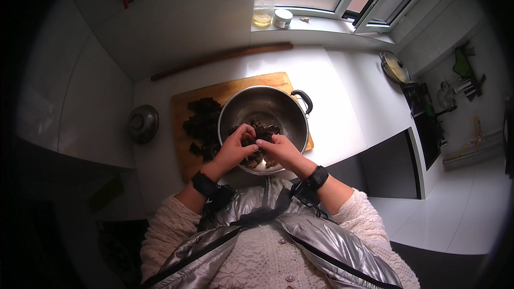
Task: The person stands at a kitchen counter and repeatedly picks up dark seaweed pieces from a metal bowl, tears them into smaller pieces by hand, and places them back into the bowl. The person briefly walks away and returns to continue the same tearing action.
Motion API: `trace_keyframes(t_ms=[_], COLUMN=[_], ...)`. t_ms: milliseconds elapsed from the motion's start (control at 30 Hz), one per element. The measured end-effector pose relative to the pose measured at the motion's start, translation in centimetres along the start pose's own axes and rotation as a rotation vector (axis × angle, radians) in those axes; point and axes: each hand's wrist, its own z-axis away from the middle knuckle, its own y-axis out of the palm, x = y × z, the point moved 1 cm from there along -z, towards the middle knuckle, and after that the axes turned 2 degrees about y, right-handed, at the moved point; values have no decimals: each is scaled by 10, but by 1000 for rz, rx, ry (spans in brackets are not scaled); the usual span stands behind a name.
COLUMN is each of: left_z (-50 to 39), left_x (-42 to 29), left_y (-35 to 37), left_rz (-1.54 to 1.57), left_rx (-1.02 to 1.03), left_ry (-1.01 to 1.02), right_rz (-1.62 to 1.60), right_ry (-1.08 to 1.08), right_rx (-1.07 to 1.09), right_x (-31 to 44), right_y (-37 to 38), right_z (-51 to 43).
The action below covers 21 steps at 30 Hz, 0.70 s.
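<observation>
A stainless steel pot (265, 102) with a black side handle (303, 100) rests on a wooden cutting board (257, 80). Dark, ruffled pieces, apparently wood ear fungus (251, 163), lie in its bottom. My left hand (237, 146) and my right hand (278, 148) meet over the pot's near half, fingertips almost touching. Between them they pinch a dark fungus piece (249, 141), partly hidden by the fingers. On the board left of the pot sits a heap of the same dark fungus (202, 120), with smaller bits nearer my left wrist.
At the counter's left stands a metal bowl or lid (143, 124). A long wooden stick (223, 61) lies along the back wall. A glass jar (264, 10) and a white-lidded tub (282, 19) occupy the windowsill. A lidded pan (394, 67) is at the far right, by the stove.
</observation>
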Motion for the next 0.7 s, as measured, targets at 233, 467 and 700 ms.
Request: trace_keyframes(t_ms=[233,467,700], left_z=[1,-2,2], left_x=[-5,-6,-7], left_y=[-3,-5,-10], left_rz=[10,-52,129], left_rx=[4,13,94], left_ry=[-44,40,-190], right_rz=[-271,-279,-247], right_ry=[121,153,172], right_rx=[192,273,338], right_x=[6,6,0], right_y=[4,-1,-10], right_z=[3,3,1])
